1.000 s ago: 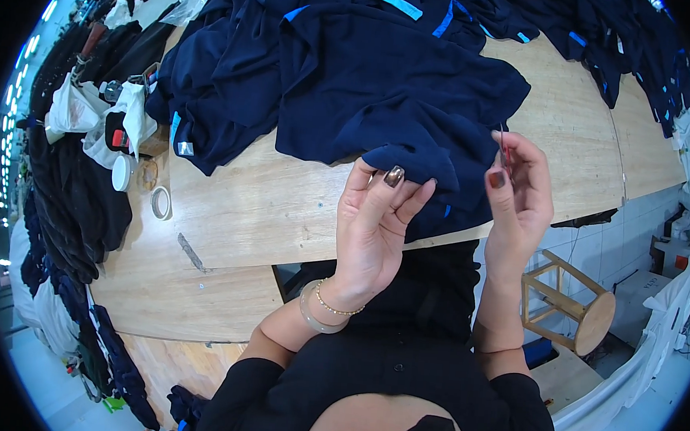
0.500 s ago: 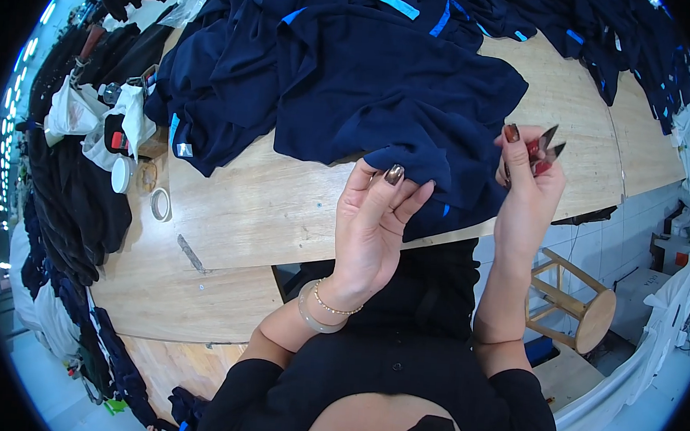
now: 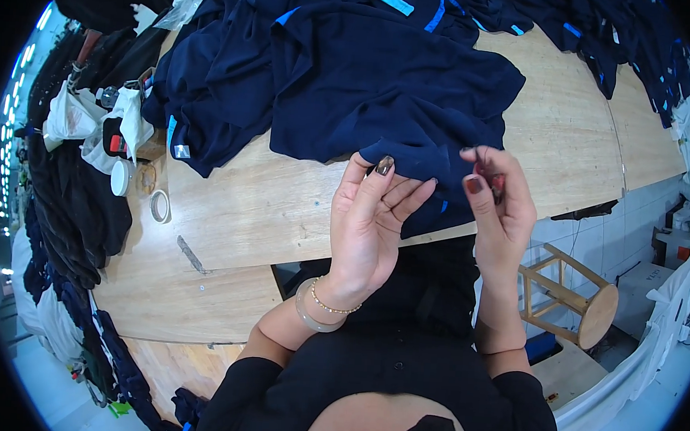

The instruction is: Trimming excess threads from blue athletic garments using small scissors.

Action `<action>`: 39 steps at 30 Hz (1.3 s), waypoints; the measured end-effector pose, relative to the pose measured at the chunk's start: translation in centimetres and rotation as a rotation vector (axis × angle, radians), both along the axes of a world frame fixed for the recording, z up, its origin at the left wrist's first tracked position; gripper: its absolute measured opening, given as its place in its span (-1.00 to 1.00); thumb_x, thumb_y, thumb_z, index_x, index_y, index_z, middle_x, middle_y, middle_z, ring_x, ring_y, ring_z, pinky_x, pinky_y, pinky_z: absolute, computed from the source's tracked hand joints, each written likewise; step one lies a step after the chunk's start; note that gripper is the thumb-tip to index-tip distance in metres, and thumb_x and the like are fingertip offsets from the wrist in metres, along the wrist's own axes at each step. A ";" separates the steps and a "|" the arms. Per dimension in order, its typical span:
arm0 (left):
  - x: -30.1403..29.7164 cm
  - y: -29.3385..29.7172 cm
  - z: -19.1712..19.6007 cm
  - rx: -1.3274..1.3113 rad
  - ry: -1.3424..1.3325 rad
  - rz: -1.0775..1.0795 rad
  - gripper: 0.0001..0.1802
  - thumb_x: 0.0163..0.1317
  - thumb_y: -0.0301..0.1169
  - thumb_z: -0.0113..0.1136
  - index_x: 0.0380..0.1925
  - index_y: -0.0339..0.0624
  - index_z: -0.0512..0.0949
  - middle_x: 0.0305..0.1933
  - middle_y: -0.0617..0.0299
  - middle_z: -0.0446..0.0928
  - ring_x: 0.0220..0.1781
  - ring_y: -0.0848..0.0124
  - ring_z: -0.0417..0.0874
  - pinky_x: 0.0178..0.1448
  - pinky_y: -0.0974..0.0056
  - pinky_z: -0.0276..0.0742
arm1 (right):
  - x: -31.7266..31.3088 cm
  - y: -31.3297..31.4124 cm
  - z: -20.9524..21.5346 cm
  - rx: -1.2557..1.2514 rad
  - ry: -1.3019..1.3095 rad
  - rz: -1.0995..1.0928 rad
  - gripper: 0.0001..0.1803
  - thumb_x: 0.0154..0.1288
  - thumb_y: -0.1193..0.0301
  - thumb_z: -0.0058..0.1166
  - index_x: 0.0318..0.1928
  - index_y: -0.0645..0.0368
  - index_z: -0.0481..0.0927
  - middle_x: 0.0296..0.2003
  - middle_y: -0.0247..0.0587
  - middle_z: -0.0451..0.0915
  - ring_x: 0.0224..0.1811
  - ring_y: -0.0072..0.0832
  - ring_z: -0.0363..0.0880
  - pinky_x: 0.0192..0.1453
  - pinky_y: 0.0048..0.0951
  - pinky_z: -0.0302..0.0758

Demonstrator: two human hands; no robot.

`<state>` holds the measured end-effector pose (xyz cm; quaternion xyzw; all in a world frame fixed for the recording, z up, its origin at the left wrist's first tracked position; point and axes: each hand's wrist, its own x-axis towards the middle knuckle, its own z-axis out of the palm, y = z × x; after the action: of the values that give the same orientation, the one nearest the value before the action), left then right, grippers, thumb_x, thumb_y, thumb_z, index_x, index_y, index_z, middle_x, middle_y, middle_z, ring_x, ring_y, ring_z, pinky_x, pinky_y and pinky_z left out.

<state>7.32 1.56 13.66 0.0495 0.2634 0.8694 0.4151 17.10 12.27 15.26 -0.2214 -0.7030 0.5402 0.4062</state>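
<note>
My left hand (image 3: 367, 217) pinches the lower edge of a navy blue garment (image 3: 397, 69) between thumb and forefinger; its other fingers curl loosely below the cloth. To the right of it, my right hand (image 3: 507, 213) is raised near the same edge, thumb and forefinger apart. Curled into its palm is a pair of thread snips (image 3: 498, 181), of which only a bit of red shows; the blades are hidden by the fingers. The garment lies spread on a pale wooden table (image 3: 243, 209), some of it hanging over the front edge.
More navy garments (image 3: 219, 73) with light blue strips are heaped at the back and left. A tape roll (image 3: 160, 206), a white-lidded jar (image 3: 122, 178) and plastic bags (image 3: 73, 116) stand on the left. A wooden stool (image 3: 596, 316) is on the right, below the table.
My right hand has moved left toward my left hand and turned, so the snips' dark pointed blades no longer show. The left hand keeps its pinch, shifting slightly left.
</note>
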 end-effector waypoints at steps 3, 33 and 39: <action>0.0 0.1 0.7 -0.082 -0.001 -0.007 -0.88 0.39 -0.42 0.04 -0.12 -0.12 0.42 -0.17 0.20 0.61 -0.12 0.41 0.69 0.12 0.20 0.63 | -0.8 0.9 1.9 0.351 -0.120 0.095 -0.64 0.03 0.67 0.24 -0.08 0.22 0.62 -0.36 -0.30 0.55 -0.37 -0.61 0.48 -0.31 -0.64 0.39; -1.0 0.4 1.0 -0.103 -0.001 0.021 -0.93 0.41 -0.45 -0.01 -0.16 -0.15 0.42 -0.19 0.10 0.63 -0.13 0.32 0.71 0.13 0.16 0.64 | -2.2 3.8 0.5 0.704 -0.087 -0.015 -0.67 -0.12 0.46 0.39 -0.27 0.18 0.59 -0.35 -0.31 0.49 -0.25 -0.39 0.38 -0.20 -0.45 0.37; -1.5 0.1 0.7 -0.015 -0.036 0.006 -0.87 0.39 -0.50 -0.02 -0.10 -0.22 0.41 -0.12 0.08 0.59 -0.02 0.28 0.67 0.22 0.12 0.57 | -1.8 2.2 -1.0 0.262 -0.074 0.022 -0.43 -0.17 0.53 0.44 -0.06 0.21 0.49 -0.22 -0.26 0.39 -0.24 -0.46 0.40 -0.15 -0.53 0.38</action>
<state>5.79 1.67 14.34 0.0302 0.2624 0.8694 0.4175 15.28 14.46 14.27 -0.1786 -0.7844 0.4397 0.3994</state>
